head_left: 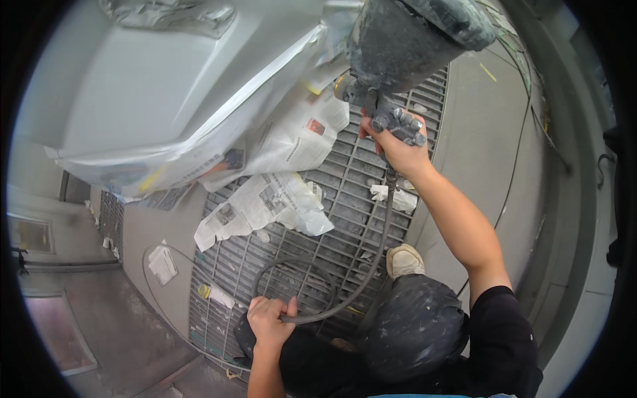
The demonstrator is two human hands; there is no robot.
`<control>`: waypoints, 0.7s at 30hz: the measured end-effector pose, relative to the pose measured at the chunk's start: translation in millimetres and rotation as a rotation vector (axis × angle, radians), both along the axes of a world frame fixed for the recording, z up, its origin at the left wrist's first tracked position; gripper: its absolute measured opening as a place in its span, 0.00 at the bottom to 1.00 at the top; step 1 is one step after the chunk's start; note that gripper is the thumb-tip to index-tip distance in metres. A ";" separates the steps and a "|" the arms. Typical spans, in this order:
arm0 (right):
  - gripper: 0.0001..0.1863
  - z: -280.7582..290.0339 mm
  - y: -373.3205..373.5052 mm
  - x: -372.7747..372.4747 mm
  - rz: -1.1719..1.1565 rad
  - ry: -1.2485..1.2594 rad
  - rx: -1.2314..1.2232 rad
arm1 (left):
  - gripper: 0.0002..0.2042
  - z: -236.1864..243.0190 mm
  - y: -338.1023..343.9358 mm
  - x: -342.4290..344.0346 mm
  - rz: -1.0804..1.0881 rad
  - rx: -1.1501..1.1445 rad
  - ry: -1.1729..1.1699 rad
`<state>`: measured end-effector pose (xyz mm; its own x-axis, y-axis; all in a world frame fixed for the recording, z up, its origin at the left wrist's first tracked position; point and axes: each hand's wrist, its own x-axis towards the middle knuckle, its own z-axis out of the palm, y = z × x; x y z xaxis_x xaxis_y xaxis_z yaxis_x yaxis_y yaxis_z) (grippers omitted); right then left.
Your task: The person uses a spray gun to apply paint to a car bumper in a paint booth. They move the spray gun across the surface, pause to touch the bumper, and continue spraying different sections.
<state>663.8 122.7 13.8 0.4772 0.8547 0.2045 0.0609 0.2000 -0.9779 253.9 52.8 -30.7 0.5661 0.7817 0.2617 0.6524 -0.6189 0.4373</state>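
My right hand (403, 151) is wrapped round the handle of a spray gun (401, 56), held up at the top of the view. A large, grey-stained cup sits on the gun, and a gold-coloured ring shows at its front. From the handle a dark air hose (378, 262) curves down to my left hand (268, 322), which grips it near my knee. To the left of the gun is a pale grey vehicle body panel (139, 86), its lower edge masked with newspaper (295, 136) and film. The gun appears apart from the panel.
Metal floor grating (352, 176) runs underneath, with a loose newspaper sheet (262, 205), paper scraps and a small yellow-and-white roll (217, 296) on it. The hose loops over the grating. A thin cable (514, 176) crosses the floor at right, beside a wall.
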 end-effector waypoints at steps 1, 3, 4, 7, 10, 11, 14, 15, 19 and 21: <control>0.06 1.2 -3.1 -10.7 0.009 0.007 0.003 | 0.18 0.9 -3.0 -8.1 0.007 0.024 0.006; 0.05 4.8 -6.2 -31.3 0.077 -0.067 0.061 | 0.18 3.3 -10.1 -25.1 0.033 0.032 0.037; 0.06 6.6 -4.0 -42.4 0.124 -0.041 0.080 | 0.18 3.1 -12.4 -31.9 0.051 0.031 0.036; 0.07 15.2 10.3 -65.1 0.274 -0.020 0.135 | 0.18 3.0 -20.2 -44.7 0.104 0.018 0.032; 0.06 28.7 22.1 -54.9 0.468 0.030 0.077 | 0.18 3.4 -21.5 -39.9 0.107 0.000 0.013; 0.06 32.0 23.5 -47.4 0.463 0.029 0.090 | 0.18 3.3 -20.2 -33.9 0.096 -0.001 0.004; 0.09 36.6 21.0 -12.2 0.231 -0.037 0.044 | 0.18 3.9 -13.1 -6.4 0.067 0.006 -0.022; 0.10 38.5 14.2 6.6 0.207 -0.046 0.014 | 0.18 3.6 -9.6 5.1 0.059 0.003 -0.034; 0.12 32.2 0.2 68.5 0.014 0.016 0.048 | 0.18 1.9 2.1 49.1 0.020 -0.009 -0.081; 0.10 32.1 1.5 92.7 -0.109 0.051 0.069 | 0.17 1.3 5.4 65.2 0.008 -0.007 -0.086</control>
